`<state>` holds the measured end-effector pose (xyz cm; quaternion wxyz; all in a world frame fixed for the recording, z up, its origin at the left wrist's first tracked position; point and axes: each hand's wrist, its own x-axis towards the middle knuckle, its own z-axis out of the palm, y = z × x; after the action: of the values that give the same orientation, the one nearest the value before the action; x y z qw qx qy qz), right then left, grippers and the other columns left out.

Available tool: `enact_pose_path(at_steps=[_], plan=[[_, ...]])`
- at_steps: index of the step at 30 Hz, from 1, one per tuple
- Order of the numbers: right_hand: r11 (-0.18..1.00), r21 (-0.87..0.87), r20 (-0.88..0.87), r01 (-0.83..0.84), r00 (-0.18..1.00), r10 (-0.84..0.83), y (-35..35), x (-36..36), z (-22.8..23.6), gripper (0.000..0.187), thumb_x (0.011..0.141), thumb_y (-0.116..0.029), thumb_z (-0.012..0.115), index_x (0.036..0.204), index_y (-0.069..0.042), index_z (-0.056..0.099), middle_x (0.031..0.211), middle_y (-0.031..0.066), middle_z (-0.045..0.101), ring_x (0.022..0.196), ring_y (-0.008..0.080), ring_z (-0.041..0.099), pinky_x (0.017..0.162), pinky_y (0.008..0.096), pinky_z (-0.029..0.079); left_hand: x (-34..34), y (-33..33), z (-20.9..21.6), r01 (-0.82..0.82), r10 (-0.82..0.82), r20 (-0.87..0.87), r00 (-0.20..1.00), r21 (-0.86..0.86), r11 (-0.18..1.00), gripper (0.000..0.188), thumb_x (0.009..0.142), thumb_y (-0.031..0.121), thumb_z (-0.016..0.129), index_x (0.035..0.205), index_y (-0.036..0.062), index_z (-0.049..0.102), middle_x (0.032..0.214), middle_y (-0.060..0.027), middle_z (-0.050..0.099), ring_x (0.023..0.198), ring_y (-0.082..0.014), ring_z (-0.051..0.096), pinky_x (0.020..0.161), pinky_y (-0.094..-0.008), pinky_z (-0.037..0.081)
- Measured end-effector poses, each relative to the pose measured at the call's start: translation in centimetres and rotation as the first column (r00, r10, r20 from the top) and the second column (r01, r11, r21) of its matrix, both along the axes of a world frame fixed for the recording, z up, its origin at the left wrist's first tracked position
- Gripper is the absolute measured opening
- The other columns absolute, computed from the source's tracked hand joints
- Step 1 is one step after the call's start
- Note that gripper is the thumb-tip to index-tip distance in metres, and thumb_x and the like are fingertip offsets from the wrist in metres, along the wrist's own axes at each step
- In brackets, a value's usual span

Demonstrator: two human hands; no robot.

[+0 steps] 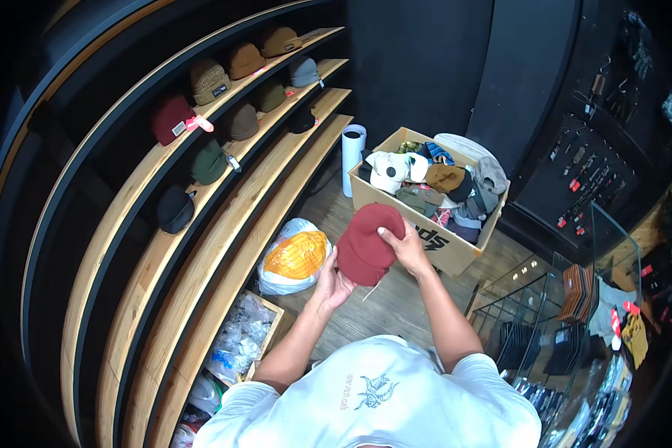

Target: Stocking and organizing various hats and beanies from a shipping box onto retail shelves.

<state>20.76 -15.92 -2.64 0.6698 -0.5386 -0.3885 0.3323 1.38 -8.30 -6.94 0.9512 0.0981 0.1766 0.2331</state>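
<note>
A dark red knit beanie (366,243) is held up between my two hands, in front of the cardboard box. My right hand (405,243) grips its upper right side, thumb lying across the knit. Cupped at the lower left edge of the beanie, my left hand (334,284) supports it, with some fingers hidden behind the fabric. A thin pale string or tag loop (370,290) hangs from the beanie's bottom edge. Beyond it, the open cardboard box (366,196) is heaped with caps and hats, among them a white cap (387,173) and a brown hat (446,178).
Curved wooden shelves (131,183) on the left carry several beanies, including a maroon beanie (173,119). A white plastic bag with orange contents (297,254) lies on the floor beside a bin of clear plastic (243,328). A white tube (351,160) stands behind. A glass display case (526,313) is at right.
</note>
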Motion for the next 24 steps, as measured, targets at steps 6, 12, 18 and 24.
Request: enact_pose_path(at_steps=[6, 12, 18, 24], plan=[[0.933, -0.256, 0.388, 0.253, 0.911, -0.141, 1.6, 1.5, -1.8, 0.077, 0.083, -0.035, 0.076, 0.143, -0.003, 0.039, 0.130, 0.0221, 0.057, 0.119, 0.0350, 0.057, 0.102, 0.0433, 0.045, 0.7, -0.2, 0.6, -0.084, 0.113, -0.125, 0.986, 0.218, 0.972, 0.048, 0.100, 0.025, 0.054, 0.141, 0.0048, 0.041, 0.139, -0.0154, 0.052, 0.125, -0.0292, 0.055, 0.101, -0.0476, 0.050], [0.960, -0.268, 0.704, -0.078, 0.664, 0.250, 0.5, -4.7, -2.6, 0.091, 0.066, -0.042, 0.085, 0.138, -0.009, 0.040, 0.132, 0.0215, 0.038, 0.125, 0.0419, 0.039, 0.105, 0.0517, 0.038, -2.5, 0.7, -3.1, -0.315, 0.337, -0.166, 0.927, 0.145, 0.938, 0.044, 0.101, 0.024, 0.050, 0.136, -0.0017, 0.041, 0.130, -0.0213, 0.057, 0.117, -0.0323, 0.060, 0.095, -0.0460, 0.054], [0.967, -0.239, 0.559, -0.083, 0.803, 0.207, 1.7, -12.4, -9.4, 0.045, 0.074, -0.004, 0.069, 0.117, -0.003, 0.054, 0.112, 0.0188, 0.058, 0.107, 0.0396, 0.058, 0.092, 0.0440, 0.048, -8.9, -2.6, -2.9, -0.203, 0.360, -0.440, 0.823, 0.363, 0.909, 0.048, 0.101, 0.035, 0.050, 0.129, -0.0038, 0.049, 0.125, -0.0196, 0.061, 0.112, -0.0261, 0.062, 0.098, -0.0358, 0.050], [0.945, -0.268, 0.562, -0.189, 0.766, 0.313, 2.1, -19.3, -9.7, 0.041, 0.075, -0.004, 0.067, 0.114, -0.006, 0.057, 0.113, 0.0170, 0.061, 0.105, 0.0402, 0.059, 0.090, 0.0465, 0.050, -19.0, -5.5, -3.0, 0.492, 0.774, -0.555, 0.305, 0.787, 0.371, 0.045, 0.083, 0.016, 0.076, 0.118, -0.0016, 0.053, 0.097, -0.0182, 0.062, 0.090, -0.0248, 0.065, 0.076, -0.0395, 0.055]])
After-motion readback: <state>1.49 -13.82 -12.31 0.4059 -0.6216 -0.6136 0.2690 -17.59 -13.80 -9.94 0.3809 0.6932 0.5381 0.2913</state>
